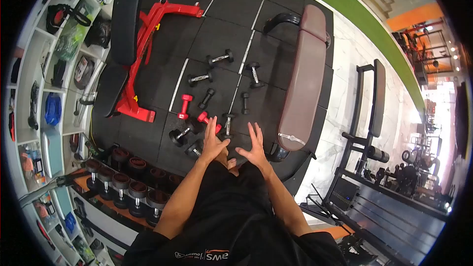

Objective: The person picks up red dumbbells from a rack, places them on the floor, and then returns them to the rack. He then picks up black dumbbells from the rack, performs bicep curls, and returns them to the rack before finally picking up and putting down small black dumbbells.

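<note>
My left hand (213, 143) is held out in front of me with fingers stretched and nothing in it. To its right, my right hand (254, 147) is spread open and also bare. Just past my left fingers lies a red dumbbell (203, 117), partly covered by them. A chrome-handled dumbbell (228, 124) rests on the floor between the hands. Further off are another red dumbbell (185, 106), a small black dumbbell (206, 98) and a slim black dumbbell (246, 103). More chrome-handled dumbbells (220, 58) lie scattered beyond. One dumbbell (180, 136) sits left of my left hand.
A brown padded bench (306, 79) stands to the right, a red-framed bench (143, 59) to the left. The dumbbell rack (79, 180) holds several round-headed dumbbells at lower left. White shelves (34, 81) line the left side. Black mats (172, 34) cover the floor.
</note>
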`<state>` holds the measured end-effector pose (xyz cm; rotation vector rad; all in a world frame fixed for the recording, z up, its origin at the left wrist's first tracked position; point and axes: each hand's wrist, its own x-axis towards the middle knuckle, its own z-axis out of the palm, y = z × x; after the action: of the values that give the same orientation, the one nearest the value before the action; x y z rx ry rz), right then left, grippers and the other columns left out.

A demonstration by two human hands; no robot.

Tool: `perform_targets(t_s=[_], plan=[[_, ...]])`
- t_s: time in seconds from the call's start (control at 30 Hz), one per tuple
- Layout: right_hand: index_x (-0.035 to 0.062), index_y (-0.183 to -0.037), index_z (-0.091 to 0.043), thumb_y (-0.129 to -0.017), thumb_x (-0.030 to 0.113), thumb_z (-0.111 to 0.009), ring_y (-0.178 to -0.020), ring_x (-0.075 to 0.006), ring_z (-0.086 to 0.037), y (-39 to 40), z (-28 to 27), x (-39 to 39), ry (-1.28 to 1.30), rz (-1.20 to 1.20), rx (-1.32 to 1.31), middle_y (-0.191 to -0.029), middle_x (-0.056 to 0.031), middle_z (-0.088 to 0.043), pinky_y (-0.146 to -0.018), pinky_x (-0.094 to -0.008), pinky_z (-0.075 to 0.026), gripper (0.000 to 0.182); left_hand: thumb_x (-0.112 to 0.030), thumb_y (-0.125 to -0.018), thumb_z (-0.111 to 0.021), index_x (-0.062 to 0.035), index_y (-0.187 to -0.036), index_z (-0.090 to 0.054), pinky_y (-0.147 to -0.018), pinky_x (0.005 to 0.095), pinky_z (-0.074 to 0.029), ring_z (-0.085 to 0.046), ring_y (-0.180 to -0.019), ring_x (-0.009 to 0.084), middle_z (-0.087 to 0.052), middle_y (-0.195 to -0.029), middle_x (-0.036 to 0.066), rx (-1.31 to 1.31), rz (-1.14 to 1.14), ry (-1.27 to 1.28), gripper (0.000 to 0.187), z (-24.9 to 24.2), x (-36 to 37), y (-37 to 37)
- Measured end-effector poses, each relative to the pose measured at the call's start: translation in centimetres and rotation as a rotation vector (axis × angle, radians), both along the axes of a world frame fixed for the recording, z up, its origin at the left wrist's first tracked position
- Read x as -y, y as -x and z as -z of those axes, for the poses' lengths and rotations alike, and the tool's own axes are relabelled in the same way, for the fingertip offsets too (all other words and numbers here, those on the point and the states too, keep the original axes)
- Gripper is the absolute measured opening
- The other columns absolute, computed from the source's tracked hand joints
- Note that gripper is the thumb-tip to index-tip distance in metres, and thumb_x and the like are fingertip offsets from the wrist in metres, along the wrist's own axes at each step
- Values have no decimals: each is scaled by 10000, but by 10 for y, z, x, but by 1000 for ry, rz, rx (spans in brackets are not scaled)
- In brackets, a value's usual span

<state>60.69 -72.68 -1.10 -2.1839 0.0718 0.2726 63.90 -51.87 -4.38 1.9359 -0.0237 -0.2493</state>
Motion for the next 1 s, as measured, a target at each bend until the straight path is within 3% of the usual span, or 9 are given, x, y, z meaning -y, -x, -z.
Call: perform_targets(t_s=[0.17, 0.27, 0.37, 0.6, 0.77, 0.9, 1.0], plan=[[199, -1545, -263, -632, 317, -854, -1453, -475, -113, -41, 14, 2, -62, -23, -43, -1593, -214, -130, -1165, -555, -167, 1094, -177, -710, -801, -124, -1550, -187, -1172, 461, -222, -193, -1466, 380, -186, -1578, 238, -66, -34, -82, 1041, 12, -5, -28], [153, -1545, -258, -666, 305, -850, -1464, -401, -161, -64, 31, 9, 42, -82, 47, -1583, -244, -137, -1170, -476, -211, 1070, -187, -712, -799, -122, -1547, -196, -1163, 464, -242, -218, -1454, 386, -205, -1573, 230, -105, -78, -138, 1031, 24, 3, -45], [154, -1533, -296, -621, 339, -864, -1473, -458, -16, -82, 63, 19, -54, -83, 26, -1575, -262, -110, -1179, -547, -105, 1090, -207, -710, -798, -124, -1538, -227, -1150, 467, -269, -259, -1428, 402, -244, -1556, 232, -137, -170, -218, 1008, 37, 13, -58], [196, -1554, -230, -631, 449, -848, -1453, -505, -53, -135, 155, 45, -5, -163, -135, -1546, -354, -97, -1176, -567, -67, 1140, -228, -688, -804, -177, -1540, -210, -1142, 564, -235, -227, -1408, 483, -236, -1555, 222, -273, -232, -372, 1040, 81, 46, -103], [211, -1560, -204, -634, 441, -848, -1447, -524, -51, -182, 230, 61, -68, -77, -273, -1557, -352, -72, -1175, -563, -68, 1151, -286, -684, -795, -211, -1549, -187, -1114, 619, -236, -201, -1423, 477, -227, -1567, 186, -380, -195, -492, 1060, 181, 44, -129], [208, -1566, -172, -635, 435, -850, -1452, -521, -51, -185, 331, 67, -68, 9, -351, -1566, -354, -33, -1163, -577, -108, 1174, -310, -672, -797, -234, -1552, -183, -1097, 650, -230, -195, -1427, 473, -226, -1568, 179, -293, -173, -507, 1076, 283, 27, -141], [223, -1570, -146, -633, 461, -853, -1455, -517, -51, -189, 404, 71, -54, 64, -408, -1573, -339, -31, -1145, -614, -134, 1198, -330, -671, -799, -232, -1558, -152, -1086, 701, -184, -183, -1432, 469, -205, -1577, 177, -410, -101, -582, 1103, 347, 17, -163]])
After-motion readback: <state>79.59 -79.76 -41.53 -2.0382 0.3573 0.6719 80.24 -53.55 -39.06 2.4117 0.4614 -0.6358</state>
